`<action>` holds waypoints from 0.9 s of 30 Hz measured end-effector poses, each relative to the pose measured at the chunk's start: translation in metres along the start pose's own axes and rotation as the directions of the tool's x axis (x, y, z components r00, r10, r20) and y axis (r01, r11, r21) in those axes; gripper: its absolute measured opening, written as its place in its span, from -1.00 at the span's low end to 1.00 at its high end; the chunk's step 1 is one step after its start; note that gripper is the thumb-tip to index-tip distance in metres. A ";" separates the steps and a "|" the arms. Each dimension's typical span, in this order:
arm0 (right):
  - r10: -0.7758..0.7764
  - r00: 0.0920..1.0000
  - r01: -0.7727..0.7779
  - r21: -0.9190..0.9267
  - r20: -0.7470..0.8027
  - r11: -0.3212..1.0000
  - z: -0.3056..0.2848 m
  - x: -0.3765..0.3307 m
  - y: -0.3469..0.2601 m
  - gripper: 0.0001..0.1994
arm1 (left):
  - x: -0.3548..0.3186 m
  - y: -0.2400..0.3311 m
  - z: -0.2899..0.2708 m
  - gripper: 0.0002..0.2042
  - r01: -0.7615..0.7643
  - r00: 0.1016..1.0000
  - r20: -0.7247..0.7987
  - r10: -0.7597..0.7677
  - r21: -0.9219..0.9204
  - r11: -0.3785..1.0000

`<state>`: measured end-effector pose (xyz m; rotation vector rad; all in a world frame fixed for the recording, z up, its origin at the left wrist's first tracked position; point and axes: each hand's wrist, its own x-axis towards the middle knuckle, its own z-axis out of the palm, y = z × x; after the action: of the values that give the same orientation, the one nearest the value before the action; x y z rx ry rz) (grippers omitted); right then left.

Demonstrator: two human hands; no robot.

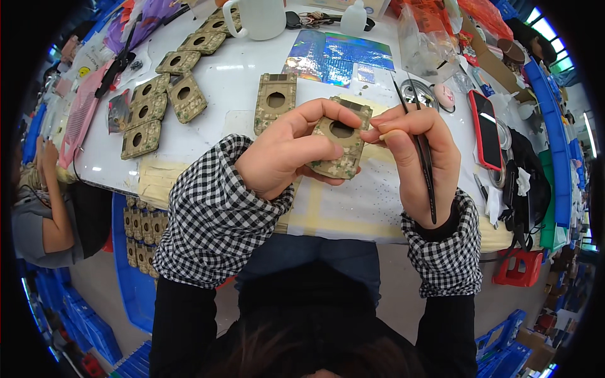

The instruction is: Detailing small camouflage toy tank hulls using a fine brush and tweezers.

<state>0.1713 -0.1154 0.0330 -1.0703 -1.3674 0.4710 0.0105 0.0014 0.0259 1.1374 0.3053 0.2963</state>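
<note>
My left hand (271, 154) grips a small camouflage-patterned case (340, 167) with a round dark hole, tilted above the table's near edge. Its thumb lies across the front and its fingers wrap behind. Black tweezers (426, 173) rest in my right hand (435, 142), their points directed away from me. The thumb and forefinger of that hand pinch together at the case's right edge; whatever tiny thing may be between them is hidden. Just beyond my left hand, a similar camouflage case (275, 94) lies flat on the white table (242, 75).
Several more camouflage cases (144, 113) form a line at left, with others in a blue crate (129, 296) below. A white mug (263, 19), shiny holographic sheet (337, 57) and small white bottle (354, 17) stand or lie beyond. At right is a red-edged phone (484, 129). Someone's arm (53, 201) shows at far left.
</note>
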 end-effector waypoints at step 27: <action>0.033 0.999 -0.032 0.045 -0.012 0.998 0.002 0.001 -0.001 -0.94 | -0.002 0.003 -0.001 -0.62 0.017 1.000 0.003 -0.017 0.016 1.000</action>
<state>0.1691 -0.1142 0.0336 -1.0583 -1.3236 0.5156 0.0082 0.0021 0.0284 1.1502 0.3148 0.2773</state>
